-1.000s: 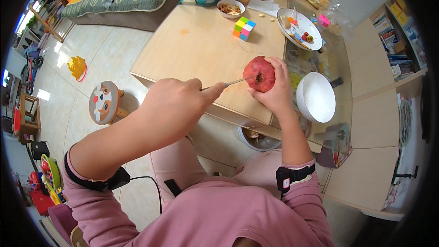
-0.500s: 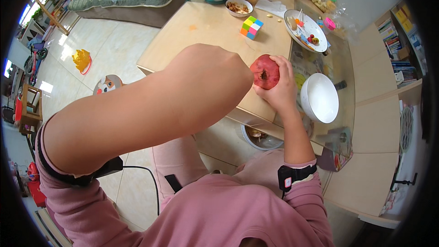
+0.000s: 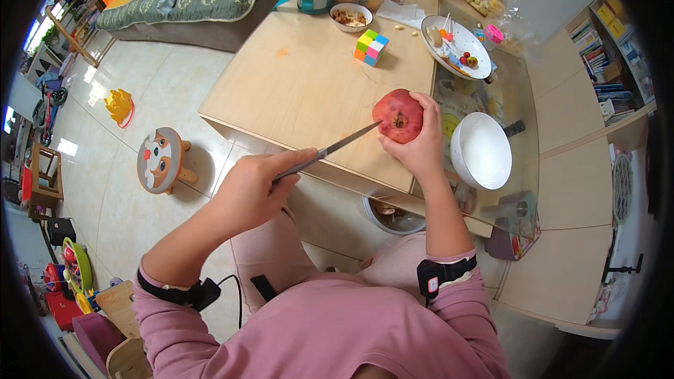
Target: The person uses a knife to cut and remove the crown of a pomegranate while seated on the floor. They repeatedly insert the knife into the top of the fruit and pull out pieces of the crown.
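The left hand (image 3: 249, 186) has its grip closed around the dark handle of a long, narrow knife with a grey metal blade (image 3: 351, 137), and one finger is stretched forward along it. The right hand (image 3: 423, 149) has a wider grip, with thumb and fingers bent around a round red pomegranate (image 3: 398, 109). The fruit is seen over the near end of the pale wooden table (image 3: 295, 88), and its dark crown is turned to the person. The knife point is at the skin just beside this crown; whether it already enters, I cannot tell.

To do this well, in my judgement, the point should go only shallowly, because a deep push may slip or crush the inside. The fruit is round and probably smooth, so the right hand should hold it firmly, with its thumb out of the line of the blade. It seems safer to turn the fruit little by little than to draw the edge towards the fingers. The deep white bowl (image 3: 481, 151) stands near the right wrist, which should not knock it.
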Tool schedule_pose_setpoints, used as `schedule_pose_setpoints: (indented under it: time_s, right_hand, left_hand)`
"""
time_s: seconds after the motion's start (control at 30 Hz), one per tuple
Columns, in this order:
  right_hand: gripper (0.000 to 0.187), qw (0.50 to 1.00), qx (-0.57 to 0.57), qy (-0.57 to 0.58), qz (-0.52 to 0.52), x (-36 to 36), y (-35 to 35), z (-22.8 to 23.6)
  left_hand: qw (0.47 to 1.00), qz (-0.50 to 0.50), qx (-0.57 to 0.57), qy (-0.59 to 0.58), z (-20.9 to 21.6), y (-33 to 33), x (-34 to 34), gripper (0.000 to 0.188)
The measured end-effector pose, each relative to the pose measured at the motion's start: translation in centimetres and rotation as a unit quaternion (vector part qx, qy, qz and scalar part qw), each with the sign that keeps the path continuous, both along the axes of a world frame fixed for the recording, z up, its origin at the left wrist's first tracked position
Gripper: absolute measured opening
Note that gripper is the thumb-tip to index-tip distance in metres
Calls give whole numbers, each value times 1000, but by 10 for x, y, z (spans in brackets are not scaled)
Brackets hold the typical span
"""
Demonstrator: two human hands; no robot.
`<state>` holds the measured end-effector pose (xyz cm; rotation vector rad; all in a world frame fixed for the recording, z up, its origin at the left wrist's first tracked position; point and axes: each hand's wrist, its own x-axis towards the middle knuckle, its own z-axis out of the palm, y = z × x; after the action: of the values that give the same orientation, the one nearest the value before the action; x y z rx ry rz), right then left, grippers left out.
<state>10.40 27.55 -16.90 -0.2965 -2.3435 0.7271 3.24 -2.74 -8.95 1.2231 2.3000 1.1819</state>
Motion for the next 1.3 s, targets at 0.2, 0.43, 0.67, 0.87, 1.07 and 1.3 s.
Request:
schedule_pose_setpoints:
  time_s: [0.2, 0.43, 0.67, 0.87, 1.07, 1.3]
  right_hand:
    - [89, 1000, -8, 6, 2, 1, 1, -1]
    - [89, 1000, -20, 4, 5, 1, -1, 1]
    - [89, 1000, 5, 6, 4, 0, -1, 1]
    - [88, 1000, 15, 18, 9, -2, -1, 0]
    - [87, 995, -96, -22, 12, 1, 3, -1]
    - [87, 983, -173, -25, 47, 0, 11, 0]
  left_hand:
    - [984, 25, -18, -174, -17, 5, 5, 43]
    - [968, 24, -33, -249, -10, 8, 0, 43]
    - [954, 33, -36, -295, -8, 11, -2, 42]
    - [953, 22, -39, -298, -9, 11, -8, 42]
    - [914, -22, 44, -402, -40, 12, -27, 41]
    - [910, -39, 81, -404, -77, 21, -36, 45]
